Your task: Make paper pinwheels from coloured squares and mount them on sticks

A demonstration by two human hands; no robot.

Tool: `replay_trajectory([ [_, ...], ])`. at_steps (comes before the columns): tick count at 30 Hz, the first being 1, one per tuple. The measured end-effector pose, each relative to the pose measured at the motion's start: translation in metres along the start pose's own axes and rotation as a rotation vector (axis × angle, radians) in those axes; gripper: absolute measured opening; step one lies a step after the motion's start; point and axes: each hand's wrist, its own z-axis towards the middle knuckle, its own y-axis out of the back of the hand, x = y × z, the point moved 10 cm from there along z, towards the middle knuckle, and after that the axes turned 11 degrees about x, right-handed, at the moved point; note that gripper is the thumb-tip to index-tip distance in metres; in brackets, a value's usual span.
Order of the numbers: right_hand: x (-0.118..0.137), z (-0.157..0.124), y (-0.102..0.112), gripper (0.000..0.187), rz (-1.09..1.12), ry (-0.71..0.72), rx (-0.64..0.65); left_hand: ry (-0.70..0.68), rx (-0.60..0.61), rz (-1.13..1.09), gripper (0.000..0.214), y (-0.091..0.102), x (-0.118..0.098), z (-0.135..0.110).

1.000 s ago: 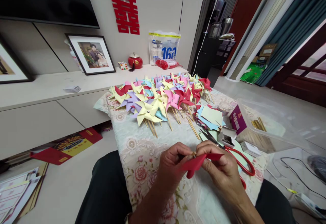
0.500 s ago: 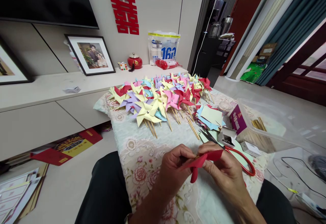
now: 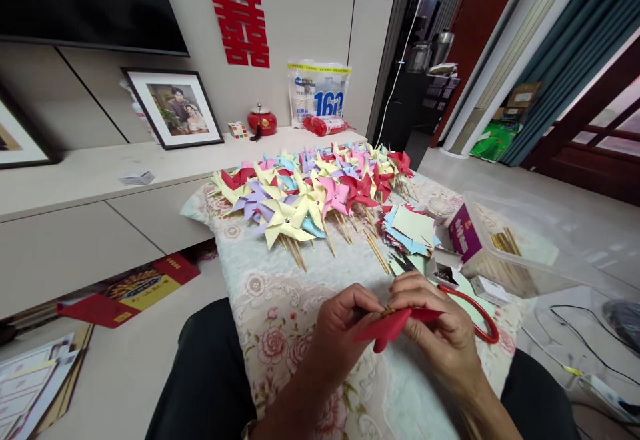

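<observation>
Between both hands is a red paper pinwheel (image 3: 387, 328), its blades folded and tilted over the near part of the table. My left hand (image 3: 345, 320) pinches it from the left, thumb and forefinger meeting at its centre. From the right, my right hand (image 3: 440, 323) is closed on the same paper, fingers bent over its upper edge. Whatever sits at the pinched centre is mostly hidden by the fingertips. Scissors (image 3: 487, 323) with red handles lie just beyond my right hand, partly covered by it. Finished pinwheels (image 3: 290, 220) in several colours lie massed at the far side.
A stack of coloured paper squares (image 3: 413, 227) lies right of centre, near loose wooden sticks (image 3: 377, 253). A small open box (image 3: 445, 270) holds tiny metal pieces. At the right edge stands a clear plastic bin (image 3: 530, 270) with more sticks. Cables (image 3: 580, 333) run across the floor.
The red pinwheel has tipped flatter between my hands. My right fingers have shifted over its upper edge, while my left hand keeps its pinch. The view has moved slightly.
</observation>
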Motion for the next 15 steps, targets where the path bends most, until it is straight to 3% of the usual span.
replay_trajectory([
  [6,-0.006,0.006,0.001,0.010,-0.009,-0.064,-0.056,0.038,-0.058,-0.021,0.019,0.005,0.003,0.001],
  [12,-0.061,0.032,-0.003,0.009,0.175,-0.461,-0.032,0.137,-0.220,-0.284,0.019,0.020,0.015,0.017],
  [15,-0.087,0.043,-0.010,0.011,0.325,-0.585,-0.019,0.154,-0.271,-0.263,0.028,0.028,0.014,0.030],
])
